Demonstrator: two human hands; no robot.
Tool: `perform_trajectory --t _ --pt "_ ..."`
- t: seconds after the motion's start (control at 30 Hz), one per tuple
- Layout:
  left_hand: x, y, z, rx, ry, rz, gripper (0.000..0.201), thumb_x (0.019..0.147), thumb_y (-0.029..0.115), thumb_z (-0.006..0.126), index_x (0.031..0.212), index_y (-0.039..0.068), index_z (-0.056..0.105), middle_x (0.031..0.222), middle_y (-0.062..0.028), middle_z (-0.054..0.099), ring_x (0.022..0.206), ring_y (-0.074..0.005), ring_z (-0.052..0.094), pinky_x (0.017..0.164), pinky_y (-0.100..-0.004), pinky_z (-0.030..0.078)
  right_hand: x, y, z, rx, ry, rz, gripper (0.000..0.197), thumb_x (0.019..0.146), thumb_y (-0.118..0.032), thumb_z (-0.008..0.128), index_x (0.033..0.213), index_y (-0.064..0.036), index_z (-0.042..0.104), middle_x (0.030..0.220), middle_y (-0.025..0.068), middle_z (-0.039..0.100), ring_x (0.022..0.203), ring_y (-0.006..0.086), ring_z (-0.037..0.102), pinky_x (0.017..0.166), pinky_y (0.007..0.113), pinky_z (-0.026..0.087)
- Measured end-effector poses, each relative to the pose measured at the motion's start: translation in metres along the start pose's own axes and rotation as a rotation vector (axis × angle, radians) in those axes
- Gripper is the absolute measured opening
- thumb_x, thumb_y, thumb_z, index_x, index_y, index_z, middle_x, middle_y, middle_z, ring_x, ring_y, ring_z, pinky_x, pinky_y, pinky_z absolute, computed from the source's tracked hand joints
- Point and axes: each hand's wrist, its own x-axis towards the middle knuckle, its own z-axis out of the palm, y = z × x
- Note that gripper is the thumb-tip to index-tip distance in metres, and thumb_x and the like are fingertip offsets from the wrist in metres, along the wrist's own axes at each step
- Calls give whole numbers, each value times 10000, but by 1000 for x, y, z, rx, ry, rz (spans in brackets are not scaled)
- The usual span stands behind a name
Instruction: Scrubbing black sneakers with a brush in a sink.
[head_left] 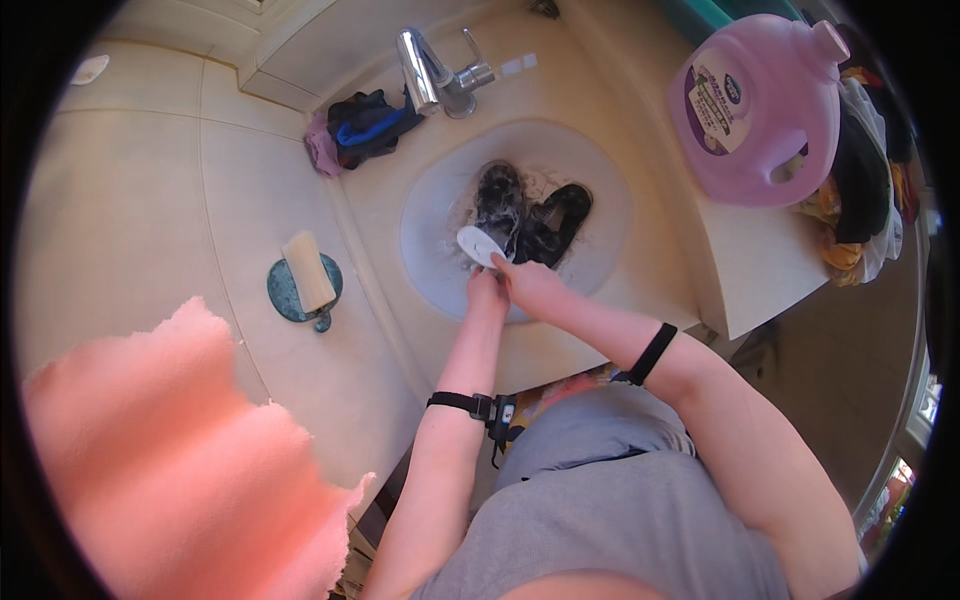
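Note:
Two wet black shoes (560,222) lie in the white sink basin (425,215), amid water and suds. My right hand (532,287) is closed on a white oval-backed brush (481,246), whose bristle side is turned away from view. The brush rests over the near end of the left-hand shoe. Just below it, my left hand (487,288) is curled close to the right one. Its fingers are mostly hidden, so what it grips cannot be made out.
A chrome faucet (424,75) stands behind the basin, with dark and purple cloths (365,130) beside it. Leftward, a pale soap bar (309,272) sits on a green dish (287,292). A pink towel (190,450) fills the lower left. A pink detergent jug (755,110) stands on the right ledge.

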Motion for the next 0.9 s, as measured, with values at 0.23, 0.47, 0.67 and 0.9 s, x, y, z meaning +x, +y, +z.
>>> perform_trajectory --t 0.23,0.47,0.67,0.9 --pt "-8 13 -5 98 208 -84 403 807 -54 351 1192 55 402 1165 -101 459 1077 -227 457 821 -334 453 -30 20 6 131 -147 125 460 771 -90 445 1229 -125 465 813 222 592 737 376 581 685 451 461" --pt "-3 18 -7 130 198 -81 527 753 -108 333 1254 55 331 1176 -109 460 1004 -236 505 767 -343 462 5 5 11 162 -129 168 430 777 -105 438 1203 -100 492 954 229 577 861 363 574 780 418 452" --pt "-11 -4 9 143 277 -71 477 766 -87 329 1216 56 392 1163 -97 484 992 -233 521 760 -349 461 9 40 15 102 66 149 435 771 -87 437 1204 -92 485 822 215 601 749 379 583 693 444 466" --pt "5 5 1 -19 322 -32 388 830 -48 318 1201 29 405 1157 -128 491 1023 -261 523 846 -402 463 -19 4 14 37 -135 151 426 787 -95 406 1207 -113 477 832 229 595 763 374 586 687 465 462"
